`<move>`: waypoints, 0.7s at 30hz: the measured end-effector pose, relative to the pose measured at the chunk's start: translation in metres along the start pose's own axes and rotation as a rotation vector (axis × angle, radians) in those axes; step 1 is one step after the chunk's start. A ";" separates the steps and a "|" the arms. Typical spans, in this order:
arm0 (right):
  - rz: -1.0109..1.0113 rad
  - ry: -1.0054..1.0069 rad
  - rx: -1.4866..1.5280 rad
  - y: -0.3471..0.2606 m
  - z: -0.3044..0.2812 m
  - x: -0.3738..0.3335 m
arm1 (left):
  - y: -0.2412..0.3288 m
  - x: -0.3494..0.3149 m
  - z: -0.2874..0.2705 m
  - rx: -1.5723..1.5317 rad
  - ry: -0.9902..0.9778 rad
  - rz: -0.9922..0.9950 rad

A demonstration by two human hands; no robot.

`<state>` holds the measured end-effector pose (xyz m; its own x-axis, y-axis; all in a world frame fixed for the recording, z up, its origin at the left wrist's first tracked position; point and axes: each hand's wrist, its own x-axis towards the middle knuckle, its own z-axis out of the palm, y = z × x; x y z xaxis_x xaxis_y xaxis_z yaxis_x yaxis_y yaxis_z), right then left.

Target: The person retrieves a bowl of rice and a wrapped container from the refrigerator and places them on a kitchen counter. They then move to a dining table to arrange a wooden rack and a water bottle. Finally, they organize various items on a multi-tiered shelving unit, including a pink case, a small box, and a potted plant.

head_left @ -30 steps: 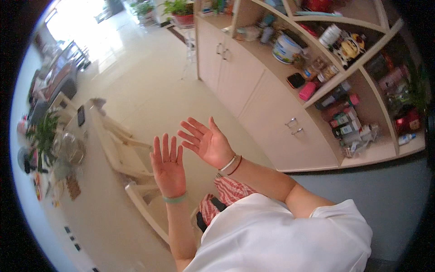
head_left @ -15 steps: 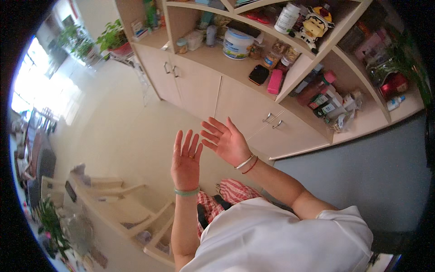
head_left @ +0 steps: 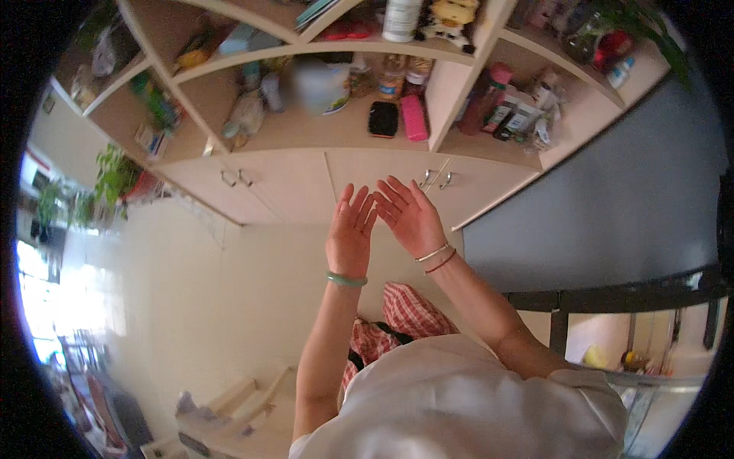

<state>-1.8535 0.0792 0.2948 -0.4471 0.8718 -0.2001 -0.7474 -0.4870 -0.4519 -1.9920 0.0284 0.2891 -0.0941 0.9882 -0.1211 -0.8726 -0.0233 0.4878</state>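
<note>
Both palms are turned up in front of me, above the floor and close to the cabinet doors. My left hand [head_left: 349,237] is open and holds nothing; a green bangle [head_left: 346,280] circles its wrist. My right hand [head_left: 410,220] is open too, its fingers slightly spread and nothing in it. A pale bangle [head_left: 433,253] and a red cord [head_left: 441,262] sit on the right wrist. The two hands' fingertips come close together at the middle. Past them, the cabinet [head_left: 287,183] has silver handles [head_left: 436,180].
Shelves above the doors hold a black brush-like object [head_left: 383,120], a pink case [head_left: 414,118], a white bottle [head_left: 401,19], a cow figurine [head_left: 451,21] and several jars. A grey panel [head_left: 589,191] stands at right. A potted plant [head_left: 115,180] is at left, wooden furniture [head_left: 237,417] at lower left.
My view has turned rightward, bringing the cabinet straight in front and the wooden furniture lower. Both hands stay open; they sit a little further right and up, with fingertips closer together.
</note>
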 end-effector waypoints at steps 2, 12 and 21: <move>-0.060 0.051 -0.012 -0.013 -0.003 0.008 | -0.012 0.026 -0.001 0.019 -0.048 -0.014; -0.261 0.291 -0.207 -0.070 -0.050 0.094 | -0.053 0.137 0.015 0.172 0.011 -0.135; -0.759 0.471 -1.745 -0.086 -0.070 0.173 | -0.059 0.214 0.005 0.491 0.178 0.003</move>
<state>-1.8319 0.2755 0.2383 0.0447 0.9270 0.3723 0.6640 0.2509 -0.7044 -1.9580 0.2424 0.2387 -0.2132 0.9463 -0.2431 -0.5488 0.0898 0.8311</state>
